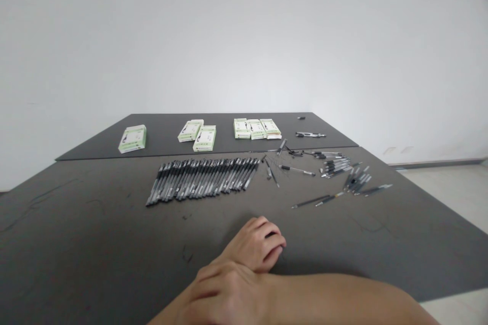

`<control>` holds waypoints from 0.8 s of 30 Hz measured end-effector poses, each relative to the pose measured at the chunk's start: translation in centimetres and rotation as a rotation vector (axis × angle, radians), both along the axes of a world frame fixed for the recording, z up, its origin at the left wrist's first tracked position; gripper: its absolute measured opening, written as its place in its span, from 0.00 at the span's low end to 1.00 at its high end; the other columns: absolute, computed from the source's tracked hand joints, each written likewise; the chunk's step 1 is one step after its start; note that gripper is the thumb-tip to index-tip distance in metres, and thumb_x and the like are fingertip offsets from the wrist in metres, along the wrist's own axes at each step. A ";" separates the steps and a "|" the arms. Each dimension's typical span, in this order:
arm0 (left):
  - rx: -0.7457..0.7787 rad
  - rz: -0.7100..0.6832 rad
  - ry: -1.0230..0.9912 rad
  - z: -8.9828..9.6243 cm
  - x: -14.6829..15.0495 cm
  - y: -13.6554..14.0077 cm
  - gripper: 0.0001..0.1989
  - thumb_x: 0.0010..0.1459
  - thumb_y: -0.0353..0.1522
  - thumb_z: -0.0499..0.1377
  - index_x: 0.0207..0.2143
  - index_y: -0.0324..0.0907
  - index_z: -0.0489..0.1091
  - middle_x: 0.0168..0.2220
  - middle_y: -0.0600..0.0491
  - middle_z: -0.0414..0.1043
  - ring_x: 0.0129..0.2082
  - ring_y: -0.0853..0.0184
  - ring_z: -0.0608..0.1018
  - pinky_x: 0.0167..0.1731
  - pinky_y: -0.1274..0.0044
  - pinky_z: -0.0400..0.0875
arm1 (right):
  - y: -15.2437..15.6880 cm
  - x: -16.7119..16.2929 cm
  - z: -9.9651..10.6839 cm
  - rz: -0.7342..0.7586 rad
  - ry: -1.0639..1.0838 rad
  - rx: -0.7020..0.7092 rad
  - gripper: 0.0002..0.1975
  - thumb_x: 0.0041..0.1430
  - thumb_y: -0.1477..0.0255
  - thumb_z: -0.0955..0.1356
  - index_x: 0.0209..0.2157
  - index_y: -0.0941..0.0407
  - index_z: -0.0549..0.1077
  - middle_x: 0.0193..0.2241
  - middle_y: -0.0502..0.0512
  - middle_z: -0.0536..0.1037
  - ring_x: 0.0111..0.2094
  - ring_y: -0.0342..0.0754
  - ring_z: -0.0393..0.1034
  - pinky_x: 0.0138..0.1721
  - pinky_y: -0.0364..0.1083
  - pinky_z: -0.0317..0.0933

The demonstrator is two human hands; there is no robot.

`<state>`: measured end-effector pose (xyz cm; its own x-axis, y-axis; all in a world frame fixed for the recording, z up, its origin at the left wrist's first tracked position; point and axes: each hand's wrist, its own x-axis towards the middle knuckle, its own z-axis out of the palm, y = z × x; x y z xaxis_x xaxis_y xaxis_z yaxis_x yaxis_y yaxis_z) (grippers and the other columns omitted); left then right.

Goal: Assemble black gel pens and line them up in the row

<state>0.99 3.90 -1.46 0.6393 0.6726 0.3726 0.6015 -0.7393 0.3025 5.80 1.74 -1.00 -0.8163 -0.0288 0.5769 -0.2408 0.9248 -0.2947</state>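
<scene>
My left hand (256, 245) rests on the dark table (95, 244) near its front edge, fingers curled under and holding nothing. My right hand (224, 294) lies flat across the left wrist, its forearm coming in from the lower right. Beyond them a long row of black pens (202, 175) lies side by side. Nearest my hands are two loose pens (316, 200) to the right.
Loose pens and pen parts (339, 165) are scattered at the right. Green-and-white boxes stand at the back: one (132, 138) at the left, two (198, 134) in the middle, three (257, 128) together. A pen (310, 134) lies far right. The floor (450, 188) shows past the table's right edge.
</scene>
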 end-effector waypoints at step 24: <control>0.021 -0.029 -0.047 -0.5 -0.1 0.2 0.07 0.58 0.30 0.53 0.36 0.44 0.70 0.37 0.55 0.72 0.38 0.69 0.69 0.39 0.76 0.64 | -0.6 0.5 1.3 -0.030 -0.143 0.248 0.12 0.62 0.66 0.61 0.41 0.56 0.71 0.41 0.49 0.75 0.38 0.45 0.67 0.36 0.43 0.60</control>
